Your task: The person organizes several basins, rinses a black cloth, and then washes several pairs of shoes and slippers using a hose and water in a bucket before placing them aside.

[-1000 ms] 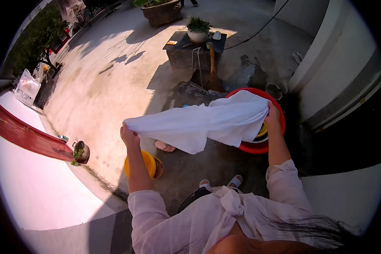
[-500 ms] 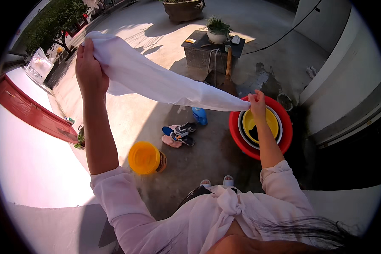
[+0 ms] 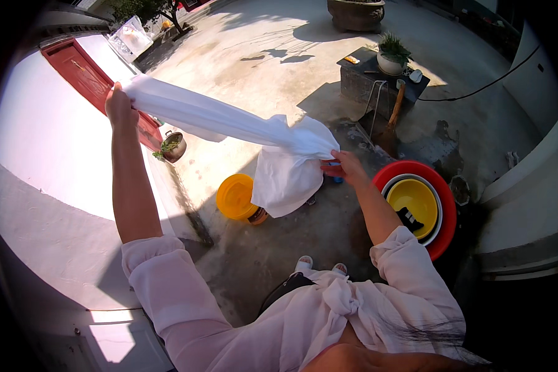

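Note:
A long white cloth stretches between my hands at about chest height, in loose folds. My left hand, raised at the far left, is closed on one end of it. My right hand grips the other end between thumb and fingers, some fingers spread. Next to the right hand a wide part of the cloth hangs down, covering most of what lies on the ground behind it. Only a bit of a blue object shows below the right hand.
An orange-yellow bucket stands below the cloth. To the right, a red basin holds a white-rimmed basin and a yellow basin with something black inside. Farther off are a dark block, a potted plant and a broom.
My right hand has moved left and slightly down, nearer the left hand, and a wide part of the cloth now hangs beside it. The view has turned left.

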{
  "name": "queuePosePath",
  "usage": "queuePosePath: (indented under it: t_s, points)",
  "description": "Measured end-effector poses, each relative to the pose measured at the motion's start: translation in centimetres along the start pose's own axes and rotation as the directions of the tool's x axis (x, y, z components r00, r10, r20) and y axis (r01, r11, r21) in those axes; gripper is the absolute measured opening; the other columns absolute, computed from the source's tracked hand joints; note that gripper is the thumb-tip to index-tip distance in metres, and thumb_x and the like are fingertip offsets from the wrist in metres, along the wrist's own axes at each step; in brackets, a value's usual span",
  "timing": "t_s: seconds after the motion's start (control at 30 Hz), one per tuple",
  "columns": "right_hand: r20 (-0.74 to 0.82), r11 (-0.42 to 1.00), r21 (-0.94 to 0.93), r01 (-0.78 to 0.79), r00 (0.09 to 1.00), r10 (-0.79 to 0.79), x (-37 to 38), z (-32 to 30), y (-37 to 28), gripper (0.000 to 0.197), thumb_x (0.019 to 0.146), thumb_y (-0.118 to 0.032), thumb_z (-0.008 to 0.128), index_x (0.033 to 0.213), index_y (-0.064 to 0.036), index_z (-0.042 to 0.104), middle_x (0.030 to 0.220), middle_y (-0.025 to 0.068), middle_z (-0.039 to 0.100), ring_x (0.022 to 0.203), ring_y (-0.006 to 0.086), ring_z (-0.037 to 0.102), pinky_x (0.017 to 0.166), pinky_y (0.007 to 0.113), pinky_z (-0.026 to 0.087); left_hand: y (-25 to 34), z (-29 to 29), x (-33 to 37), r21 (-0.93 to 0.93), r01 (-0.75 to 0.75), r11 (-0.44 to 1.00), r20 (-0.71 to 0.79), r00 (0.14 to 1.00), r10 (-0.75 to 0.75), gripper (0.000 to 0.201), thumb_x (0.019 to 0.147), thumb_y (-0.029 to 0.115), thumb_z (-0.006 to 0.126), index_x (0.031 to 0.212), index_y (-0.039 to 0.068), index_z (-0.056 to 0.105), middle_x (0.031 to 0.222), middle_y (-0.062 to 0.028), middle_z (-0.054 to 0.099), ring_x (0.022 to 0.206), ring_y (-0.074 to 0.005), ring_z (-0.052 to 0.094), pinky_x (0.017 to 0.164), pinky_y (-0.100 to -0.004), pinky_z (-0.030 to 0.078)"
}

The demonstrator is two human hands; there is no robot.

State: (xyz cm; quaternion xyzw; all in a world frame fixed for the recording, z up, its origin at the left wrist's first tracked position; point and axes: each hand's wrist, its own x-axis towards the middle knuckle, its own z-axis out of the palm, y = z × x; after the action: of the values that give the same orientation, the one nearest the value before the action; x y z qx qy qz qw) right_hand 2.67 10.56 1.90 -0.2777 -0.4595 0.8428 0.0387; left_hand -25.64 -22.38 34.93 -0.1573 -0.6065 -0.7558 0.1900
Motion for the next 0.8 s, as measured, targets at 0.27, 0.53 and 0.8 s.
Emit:
queuePosePath:
  t_s: [0.27, 0.53, 0.8]
  points:
    - [-0.332, 0.973, 0.177, 0.150, 0.940, -0.084, 2.7, -16.6, -8.8, 0.021, 0.088, -0.013, 0.047, 0.101, 0.0011, 0.053, 0.092, 0.0122, 0.060, 0.082, 0.0244, 0.061, 0.073, 0.037, 0.052, -8.9, -28.2, -5.0, 0.137, 0.336, 0.932, -0.619, 0.764, -0.184, 0.038, 0.076, 0.000, 0.032, 0.108, -0.008, 0.053, 0.108, -0.0201, 0.052, 0.097, -0.0328, 0.055, 0.082, -0.0408, 0.048]
    - [0.134, 0.890, -0.292, 0.351, 0.936, -0.326, 1.7, -14.5, -17.6, 0.027, 0.084, -0.009, 0.054, 0.108, 0.0012, 0.052, 0.099, 0.0114, 0.057, 0.086, 0.0200, 0.057, 0.075, 0.032, 0.049, -7.2, -29.5, -5.3, 0.061, 0.163, 0.985, -0.513, 0.851, -0.109, 0.035, 0.092, 0.015, 0.034, 0.116, -0.009, 0.043, 0.115, -0.0183, 0.049, 0.104, -0.0289, 0.051, 0.089, -0.0423, 0.044]
    - [-0.234, 0.285, -0.691, 0.664, 0.167, -0.958, 1.2, 2.4, -5.7, 0.047, 0.083, -0.023, 0.058, 0.120, 0.0005, 0.041, 0.125, 0.0193, 0.038, 0.119, 0.0316, 0.035, 0.099, 0.039, 0.027, 8.4, -17.4, 3.0, -0.058, 0.062, 0.996, 0.155, 0.987, -0.052, 0.038, 0.095, 0.026, 0.036, 0.117, -0.004, 0.044, 0.110, -0.0152, 0.054, 0.106, -0.0244, 0.051, 0.092, -0.0397, 0.041]
